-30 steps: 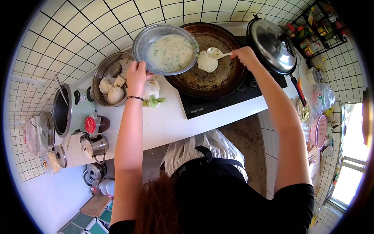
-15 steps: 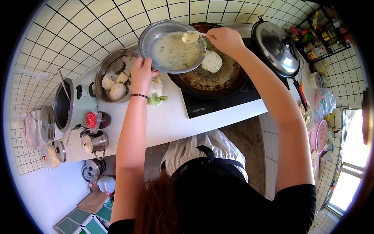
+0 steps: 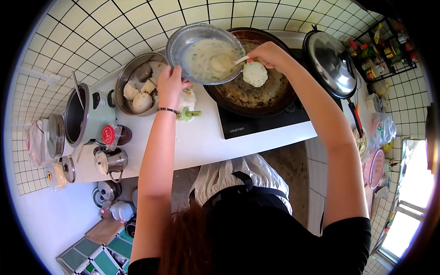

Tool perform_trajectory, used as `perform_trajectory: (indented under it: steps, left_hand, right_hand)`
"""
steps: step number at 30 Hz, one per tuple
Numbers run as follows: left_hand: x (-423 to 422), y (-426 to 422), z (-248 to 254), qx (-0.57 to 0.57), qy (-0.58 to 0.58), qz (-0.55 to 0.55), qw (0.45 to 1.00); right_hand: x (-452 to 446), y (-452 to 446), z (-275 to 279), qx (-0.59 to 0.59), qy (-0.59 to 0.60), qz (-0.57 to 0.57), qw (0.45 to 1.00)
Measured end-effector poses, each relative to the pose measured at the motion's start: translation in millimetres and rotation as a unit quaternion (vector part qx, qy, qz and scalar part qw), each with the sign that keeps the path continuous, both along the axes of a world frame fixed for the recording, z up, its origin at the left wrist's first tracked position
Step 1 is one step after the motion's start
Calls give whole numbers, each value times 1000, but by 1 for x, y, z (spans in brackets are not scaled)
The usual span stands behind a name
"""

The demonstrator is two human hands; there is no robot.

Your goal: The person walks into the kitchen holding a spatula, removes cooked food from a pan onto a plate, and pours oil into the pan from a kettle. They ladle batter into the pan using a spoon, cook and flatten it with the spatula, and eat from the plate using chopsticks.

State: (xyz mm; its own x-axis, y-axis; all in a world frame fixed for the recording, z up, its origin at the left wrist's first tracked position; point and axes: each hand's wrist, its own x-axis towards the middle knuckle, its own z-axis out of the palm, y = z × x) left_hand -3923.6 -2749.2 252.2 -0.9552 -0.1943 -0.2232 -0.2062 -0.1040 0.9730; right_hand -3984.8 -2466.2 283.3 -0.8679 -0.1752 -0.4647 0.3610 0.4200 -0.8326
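Observation:
My left hand [image 3: 170, 85] grips the near left rim of a metal bowl [image 3: 176, 48], which is tilted over the left part of a dark frying pan [image 3: 247, 98]. Pale batter [image 3: 199, 59] with green bits fills the bowl's lower side. Pinched in my right hand [image 3: 270, 56] is the handle of a spoon [image 3: 240, 60]; its head is down in the batter, partly hidden. One round, pale pancake [image 3: 255, 74] lies in the pan, just below my right hand. The pan rests on a black induction cooker [image 3: 238, 131].
Left of the bowl stands a steel pot [image 3: 120, 87] holding pale round lumps. Farther left are a rice cooker [image 3: 98, 121], a red-lidded jar [image 3: 108, 134] and a steel jug [image 3: 118, 160]. A lidded pan [image 3: 330, 62] sits right of the cooker. A green-handled tool [image 3: 191, 113] lies near my left wrist.
The spoon has gone from above the bowl down into the batter, and the batter's surface now swirls. My right hand has lowered slightly. My left hand still holds the bowl.

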Motion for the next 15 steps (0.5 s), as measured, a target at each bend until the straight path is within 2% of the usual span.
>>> perform_trajectory:
  steps: [11,15]
  left_hand:
    - [1,-22,-11,16,5,23,1000]
    - [7,-29,-10,23,8,31,999]
  right_hand:
    - [-2,26,24,6,44,-2,999]
    - [-10,46,11,24,49,-22,998]
